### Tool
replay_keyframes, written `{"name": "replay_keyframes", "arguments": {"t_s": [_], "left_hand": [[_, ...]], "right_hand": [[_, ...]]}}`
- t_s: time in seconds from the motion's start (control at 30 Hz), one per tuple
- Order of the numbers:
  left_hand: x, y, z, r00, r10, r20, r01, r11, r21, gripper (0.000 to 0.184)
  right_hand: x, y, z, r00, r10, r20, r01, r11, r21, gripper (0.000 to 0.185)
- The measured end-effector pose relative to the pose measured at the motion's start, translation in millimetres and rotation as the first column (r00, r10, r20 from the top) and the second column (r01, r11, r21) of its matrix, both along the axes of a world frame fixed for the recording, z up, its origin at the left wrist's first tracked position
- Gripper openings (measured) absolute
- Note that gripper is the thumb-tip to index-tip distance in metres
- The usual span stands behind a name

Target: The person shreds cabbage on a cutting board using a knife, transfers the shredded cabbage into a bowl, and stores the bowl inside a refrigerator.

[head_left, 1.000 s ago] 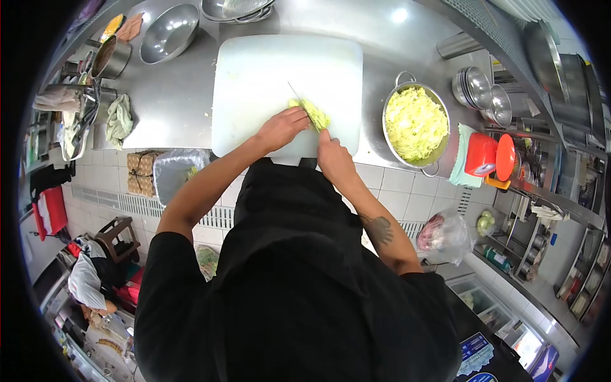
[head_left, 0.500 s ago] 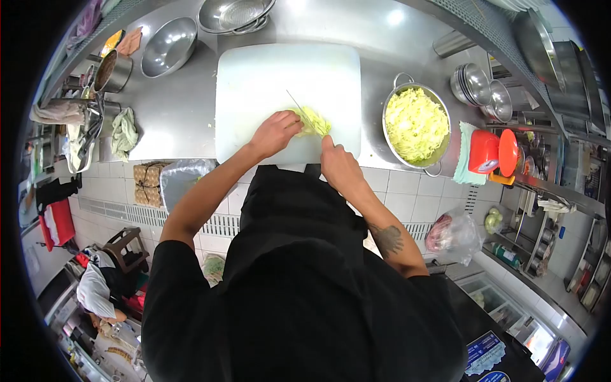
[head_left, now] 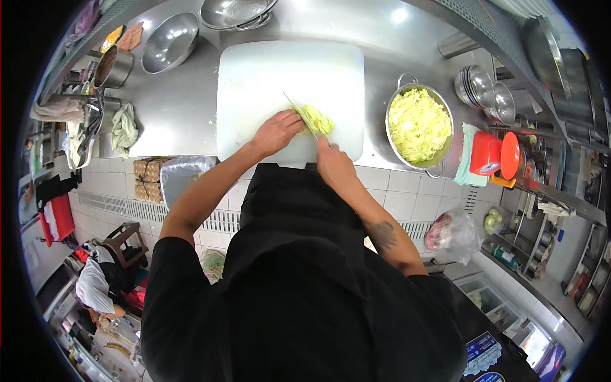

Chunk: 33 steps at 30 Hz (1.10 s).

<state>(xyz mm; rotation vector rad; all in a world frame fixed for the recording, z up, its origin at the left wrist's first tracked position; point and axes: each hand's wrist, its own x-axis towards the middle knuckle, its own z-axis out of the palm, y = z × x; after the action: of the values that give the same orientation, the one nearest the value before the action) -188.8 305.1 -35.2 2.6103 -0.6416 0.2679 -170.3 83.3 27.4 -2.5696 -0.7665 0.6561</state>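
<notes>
On the white cutting board [head_left: 289, 70] lies a small heap of pale green shredded cabbage [head_left: 320, 120]. My right hand [head_left: 335, 164] is wrapped round the handle of a knife [head_left: 299, 111], whose blade slants away to the upper left. The cut shreds lie to the right of the blade. My left hand [head_left: 279, 132] is closed just left of the knife, fingertips curled close to the blade on a piece of cabbage that they mostly hide. A two-handled metal colander [head_left: 390, 130] full of shredded cabbage [head_left: 418, 124] stands right of the board.
A steel bowl [head_left: 170, 43] and a strainer [head_left: 237, 11] stand at the back left. A green cloth [head_left: 124, 127] lies at left. Stacked bowls [head_left: 476, 86] and a red kitchen scale [head_left: 485, 153] are at right. Another person [head_left: 95, 283] is at lower left.
The knife and my right hand have shifted slightly left, toward my left hand. More cut cabbage shows right of the blade. My left hand stays about where it was.
</notes>
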Motion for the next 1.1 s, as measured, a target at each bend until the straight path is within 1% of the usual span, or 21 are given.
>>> {"name": "replay_keyframes", "arguments": {"t_s": [0.1, 0.17, 0.2, 0.27, 0.4, 0.47, 0.5, 0.57, 0.63, 0.67, 0.7, 0.8, 0.9, 0.97, 1.0, 1.07, 1.1], "left_hand": [[-3, 3, -1, 1.0, 0.024, 0.011, -0.024, 1.0, 0.005, 0.033], [-3, 9, 5, 0.994, -0.006, -0.109, 0.01, 0.999, 0.032, 0.039], [3, 12, 7, 0.995, 0.004, -0.1, 0.0, 0.999, 0.038, 0.039], [-5, 10, 6, 0.996, -0.02, -0.087, 0.025, 0.998, 0.057, 0.042], [-8, 11, 1, 0.995, 0.003, -0.099, 0.003, 0.998, 0.058, 0.042], [-8, 13, 0, 1.0, -0.005, -0.011, 0.006, 0.996, 0.085, 0.042], [-4, 14, -1, 1.0, -0.005, -0.003, 0.005, 0.996, 0.088, 0.042], [-10, 11, -5, 1.0, 0.014, 0.015, -0.015, 0.998, 0.064, 0.039], [-12, 9, -4, 1.0, 0.014, 0.004, -0.014, 0.999, 0.048, 0.039], [-10, 11, -3, 1.0, 0.024, 0.0, -0.024, 0.999, 0.04, 0.038], [-14, 11, 0, 1.0, 0.019, -0.006, -0.019, 0.999, 0.041, 0.038], [-9, 13, 7, 0.999, 0.027, -0.019, -0.026, 0.999, 0.043, 0.038], [-13, 10, 5, 1.0, 0.01, 0.01, -0.01, 1.0, 0.005, 0.035], [-11, 9, 4, 0.999, 0.024, -0.044, -0.022, 0.999, 0.035, 0.036], [-8, 9, 3, 0.999, 0.035, -0.039, -0.033, 0.999, 0.036, 0.036], [-13, 11, 5, 1.0, 0.009, -0.022, -0.01, 1.0, -0.011, 0.036], [-8, 14, 6, 1.0, 0.011, -0.01, -0.011, 1.0, -0.005, 0.036]], "right_hand": [[8, 12, -3, 1.0, 0.004, 0.021, -0.004, 1.0, -0.001, 0.016], [2, 7, 19, 1.0, 0.01, -0.006, -0.01, 1.0, -0.021, 0.016], [6, 8, 26, 0.999, 0.029, -0.02, -0.03, 0.999, -0.046, 0.016], [0, 6, 9, 0.999, 0.023, -0.037, -0.025, 0.999, -0.041, 0.016], [5, 18, 7, 1.0, 0.013, -0.011, -0.013, 1.0, -0.004, 0.017], [-3, 13, 19, 1.0, 0.019, -0.022, -0.019, 1.0, -0.016, 0.017], [0, 12, 24, 0.999, 0.037, -0.025, -0.038, 0.999, -0.034, 0.017], [-3, 10, 3, 1.0, 0.016, -0.023, -0.017, 1.0, -0.011, 0.017], [0, 13, 6, 1.0, -0.008, -0.018, 0.008, 1.0, 0.008, 0.017], [5, 17, 7, 1.0, 0.012, -0.013, -0.013, 1.0, -0.022, 0.016], [4, 21, 15, 1.0, 0.024, -0.02, -0.025, 0.998, -0.051, 0.015], [2, 13, 34, 0.999, -0.017, -0.04, 0.016, 0.999, -0.039, 0.015], [-6, 6, 26, 0.998, 0.013, -0.061, -0.016, 0.999, -0.047, 0.016], [-7, 13, 9, 0.999, 0.001, -0.034, -0.002, 1.0, -0.031, 0.016], [-2, 19, 9, 1.0, 0.008, 0.002, -0.008, 1.0, -0.007, 0.016], [-13, 11, 19, 1.0, 0.001, -0.026, -0.001, 1.0, -0.017, 0.016], [-8, 10, 24, 1.0, 0.007, -0.028, -0.007, 1.0, -0.028, 0.015]]}}
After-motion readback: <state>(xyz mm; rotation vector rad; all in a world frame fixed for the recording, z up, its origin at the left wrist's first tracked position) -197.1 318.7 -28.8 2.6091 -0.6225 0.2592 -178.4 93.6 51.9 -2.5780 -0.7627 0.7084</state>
